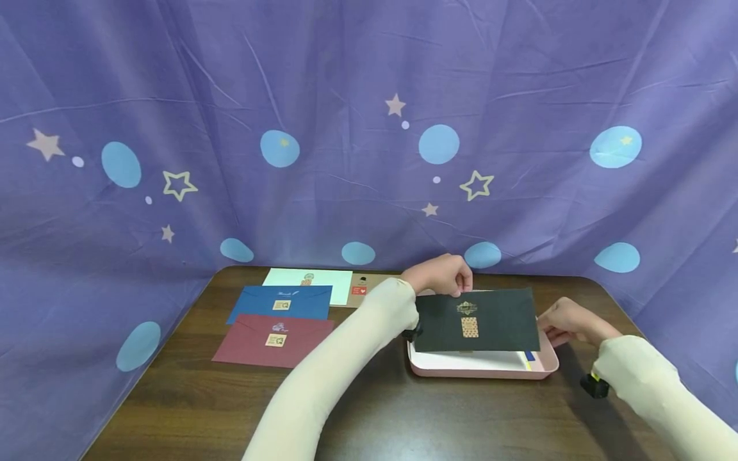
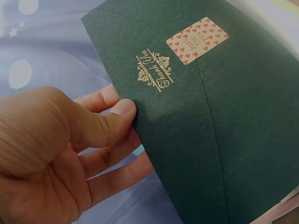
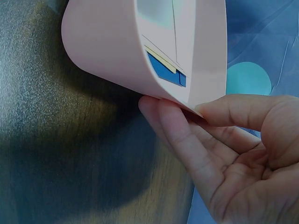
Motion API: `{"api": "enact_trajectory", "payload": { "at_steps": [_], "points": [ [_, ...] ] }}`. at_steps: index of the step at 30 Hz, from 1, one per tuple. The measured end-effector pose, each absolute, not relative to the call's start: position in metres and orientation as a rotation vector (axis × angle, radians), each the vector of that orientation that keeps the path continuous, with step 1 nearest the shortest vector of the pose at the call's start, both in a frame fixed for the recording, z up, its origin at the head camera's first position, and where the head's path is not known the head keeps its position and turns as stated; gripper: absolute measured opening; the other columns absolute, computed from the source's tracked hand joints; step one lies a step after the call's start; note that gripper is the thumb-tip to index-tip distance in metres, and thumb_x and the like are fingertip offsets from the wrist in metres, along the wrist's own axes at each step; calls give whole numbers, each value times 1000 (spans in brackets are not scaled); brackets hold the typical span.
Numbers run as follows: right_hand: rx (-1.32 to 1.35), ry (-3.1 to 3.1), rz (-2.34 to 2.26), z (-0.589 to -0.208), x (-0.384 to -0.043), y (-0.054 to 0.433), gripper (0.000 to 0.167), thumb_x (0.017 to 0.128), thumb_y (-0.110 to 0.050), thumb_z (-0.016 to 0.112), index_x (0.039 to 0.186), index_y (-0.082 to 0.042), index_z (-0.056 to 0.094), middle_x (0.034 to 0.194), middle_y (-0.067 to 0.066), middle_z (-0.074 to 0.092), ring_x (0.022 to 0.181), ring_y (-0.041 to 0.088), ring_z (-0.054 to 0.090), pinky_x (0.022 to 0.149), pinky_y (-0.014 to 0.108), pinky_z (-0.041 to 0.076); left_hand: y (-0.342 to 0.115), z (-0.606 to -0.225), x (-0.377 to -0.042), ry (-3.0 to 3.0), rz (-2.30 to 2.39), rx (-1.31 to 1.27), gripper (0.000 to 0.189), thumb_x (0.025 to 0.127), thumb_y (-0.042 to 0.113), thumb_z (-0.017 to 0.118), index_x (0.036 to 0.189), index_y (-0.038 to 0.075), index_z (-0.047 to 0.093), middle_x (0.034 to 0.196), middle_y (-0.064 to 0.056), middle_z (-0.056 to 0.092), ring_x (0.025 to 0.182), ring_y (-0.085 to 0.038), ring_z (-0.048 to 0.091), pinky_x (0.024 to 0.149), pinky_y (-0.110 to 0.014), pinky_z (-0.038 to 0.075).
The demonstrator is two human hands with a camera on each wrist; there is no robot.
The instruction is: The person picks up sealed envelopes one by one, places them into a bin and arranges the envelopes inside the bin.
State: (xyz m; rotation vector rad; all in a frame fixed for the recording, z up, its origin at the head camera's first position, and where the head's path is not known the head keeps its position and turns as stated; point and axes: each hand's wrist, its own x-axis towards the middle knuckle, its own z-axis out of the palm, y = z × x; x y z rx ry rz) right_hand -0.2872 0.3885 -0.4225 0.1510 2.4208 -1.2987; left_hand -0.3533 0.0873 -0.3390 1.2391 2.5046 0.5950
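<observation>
Over the pink tray, my left hand pinches the top edge of a dark green envelope. Its thumb lies on the front face, beside gold lettering and a "Just for you" sticker in the left wrist view. The envelope is tilted and covers much of the tray. My right hand holds the tray's right end, thumb at the rim and fingers against the outer wall. Inside the tray lies a white envelope, with blue and yellow corners showing next to it.
Left of the tray, a dark red envelope and a blue envelope lie on the brown wooden table. Behind them are a pale mint envelope and a brown envelope, partly covered. A purple curtain hangs along the table's back.
</observation>
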Motion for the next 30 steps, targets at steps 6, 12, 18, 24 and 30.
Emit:
{"api": "enact_trajectory", "payload": {
  "at_steps": [6, 12, 18, 24, 30],
  "points": [
    [143, 2428, -1281, -420, -289, 389, 23, 87, -1, 56, 96, 16, 68, 72, 4, 69, 67, 16, 68, 66, 36, 62, 91, -342, -351, 2571, 544, 1217, 19, 89, -7, 68, 87, 10, 75, 81, 3, 68, 73, -9, 55, 64, -18, 44],
    [126, 2438, -1264, -418, -288, 389, 28, 87, -2, 57, 101, 21, 66, 73, 6, 69, 69, 17, 69, 66, 37, 62, 95, -345, -349, 2629, 473, 1183, 21, 90, -6, 66, 88, 12, 76, 84, 5, 68, 76, -10, 55, 65, -20, 44],
    [125, 2442, -1262, -418, -287, 388, 29, 88, -2, 56, 102, 22, 65, 73, 7, 68, 69, 18, 69, 67, 37, 63, 100, -354, -349, 2691, 388, 1142, 23, 92, -2, 63, 87, 16, 76, 89, 6, 69, 78, -11, 56, 65, -23, 45],
    [138, 2452, -1246, -419, -287, 388, 32, 89, -2, 56, 106, 24, 63, 75, 9, 70, 71, 18, 70, 67, 37, 63, 106, -361, -349, 2795, 261, 1085, 25, 90, 0, 62, 85, 20, 75, 87, 8, 67, 82, -10, 56, 71, -29, 47],
    [139, 2454, -1236, -422, -289, 389, 31, 91, -3, 56, 104, 24, 63, 78, 8, 70, 73, 20, 70, 68, 38, 63, 110, -365, -347, 2841, 222, 1014, 25, 89, 1, 63, 77, 21, 71, 84, 9, 65, 82, -10, 55, 74, -31, 46]
  ]
}}
